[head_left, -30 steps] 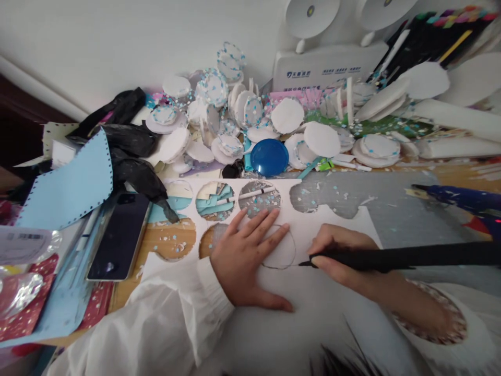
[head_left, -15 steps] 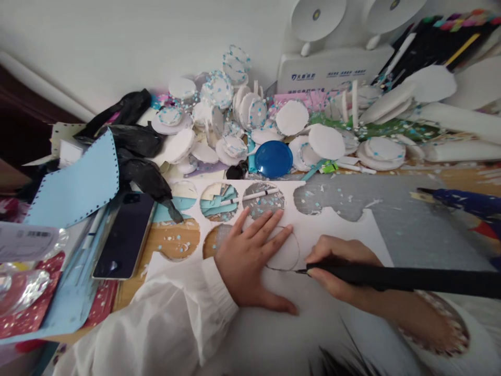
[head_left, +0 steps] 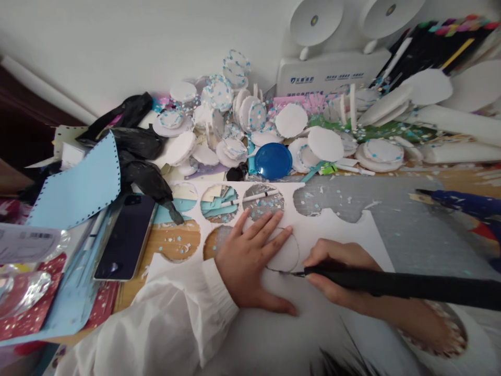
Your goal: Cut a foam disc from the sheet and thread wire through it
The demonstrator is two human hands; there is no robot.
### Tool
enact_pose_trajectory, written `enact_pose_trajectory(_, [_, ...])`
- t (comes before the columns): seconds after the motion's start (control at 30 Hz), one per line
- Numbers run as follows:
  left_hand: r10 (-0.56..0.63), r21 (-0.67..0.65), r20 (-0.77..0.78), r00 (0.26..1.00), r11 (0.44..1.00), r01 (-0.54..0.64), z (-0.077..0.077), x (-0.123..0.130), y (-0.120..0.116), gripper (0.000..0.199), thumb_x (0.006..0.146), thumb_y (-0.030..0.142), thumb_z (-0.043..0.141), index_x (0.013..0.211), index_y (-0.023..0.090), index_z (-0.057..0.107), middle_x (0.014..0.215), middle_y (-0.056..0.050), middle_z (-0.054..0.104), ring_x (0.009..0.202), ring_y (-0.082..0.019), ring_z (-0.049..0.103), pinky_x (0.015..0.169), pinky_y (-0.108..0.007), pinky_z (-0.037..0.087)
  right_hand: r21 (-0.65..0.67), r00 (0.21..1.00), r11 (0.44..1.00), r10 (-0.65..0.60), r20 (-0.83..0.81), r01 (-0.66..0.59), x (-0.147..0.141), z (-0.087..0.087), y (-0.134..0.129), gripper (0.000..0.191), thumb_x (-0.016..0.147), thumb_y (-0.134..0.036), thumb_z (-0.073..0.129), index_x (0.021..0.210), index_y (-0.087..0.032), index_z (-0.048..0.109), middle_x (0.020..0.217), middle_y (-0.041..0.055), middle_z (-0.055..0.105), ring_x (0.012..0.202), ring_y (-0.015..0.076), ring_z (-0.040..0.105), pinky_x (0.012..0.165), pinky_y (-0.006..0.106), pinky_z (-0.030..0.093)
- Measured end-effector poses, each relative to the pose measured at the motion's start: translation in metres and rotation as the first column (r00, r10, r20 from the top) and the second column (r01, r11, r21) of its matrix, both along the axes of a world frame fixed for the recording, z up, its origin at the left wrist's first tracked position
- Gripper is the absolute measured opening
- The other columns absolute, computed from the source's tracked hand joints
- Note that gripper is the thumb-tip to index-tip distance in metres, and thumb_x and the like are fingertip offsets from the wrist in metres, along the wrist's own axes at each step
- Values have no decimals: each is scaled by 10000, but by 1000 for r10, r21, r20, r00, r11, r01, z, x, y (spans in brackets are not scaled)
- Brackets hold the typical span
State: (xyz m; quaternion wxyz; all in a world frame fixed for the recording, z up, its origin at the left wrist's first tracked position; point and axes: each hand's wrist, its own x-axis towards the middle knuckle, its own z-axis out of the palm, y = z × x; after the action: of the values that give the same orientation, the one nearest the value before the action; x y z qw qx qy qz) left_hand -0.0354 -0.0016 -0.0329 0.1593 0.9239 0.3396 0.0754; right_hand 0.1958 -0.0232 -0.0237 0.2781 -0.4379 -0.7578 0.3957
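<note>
My left hand (head_left: 254, 261) lies flat with spread fingers on a white board (head_left: 336, 235) that has several round holes cut in it. My right hand (head_left: 340, 271) is closed around a thick black pen-like tool (head_left: 391, 284). The thin dark tip of the tool touches the board at the lower edge of a circle outline (head_left: 287, 253), just right of my left hand. Part of that outline is hidden under my left fingers.
Behind the board are many white discs (head_left: 291, 120) and a blue round lid (head_left: 273, 161). A phone (head_left: 125, 237) and light blue sheets (head_left: 76, 180) lie left. A blue tool (head_left: 465, 203) is at the right, on a grey mat (head_left: 415, 235).
The tool tip has moved slightly left along the lower part of the circle outline, with my right hand still around the tool. My left hand stays in place. The view has shifted slightly.
</note>
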Motion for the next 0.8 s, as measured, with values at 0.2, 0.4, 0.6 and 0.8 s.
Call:
enact_pose_trajectory(0.2, [4,-12,-8,1000,1000,-4,0,1,0,1115,683,874,445,1527,174,242,1606,-139,176,1462,-326,254,1188,-531,-85,113,994,990,89,-56,-83,-3,-4,-1,101,751,-189,618,745,-220,522,572,-42,556,471,104,486,457,231,363])
enact_pose_trajectory(0.4, [0,23,-7,1000,1000,0,0,0,0,1117,681,849,491,1530,169,235,1600,-152,205,1439,-362,295,1191,-563,-24,-61,992,991,113,-55,-116,3,-2,1,130,744,-206,618,711,-215,492,566,-41,523,477,102,440,454,238,315])
enact_pose_trajectory(0.6, [4,-17,-3,1000,1000,-5,-1,0,-1,1109,695,861,450,1535,176,216,1611,-141,154,1470,-325,232,1189,-532,-81,-163,992,980,104,-75,-115,5,0,6,110,804,-230,586,742,-214,496,595,-41,499,509,103,422,472,243,303])
enact_pose_trajectory(0.8, [-37,-40,26,999,998,38,-1,-5,7,1023,751,833,414,1516,167,276,1597,-145,188,1465,-312,254,1192,-545,-61,-267,966,961,-139,-217,78,14,-5,14,284,872,-349,581,648,-212,474,592,-31,464,538,115,402,484,243,293])
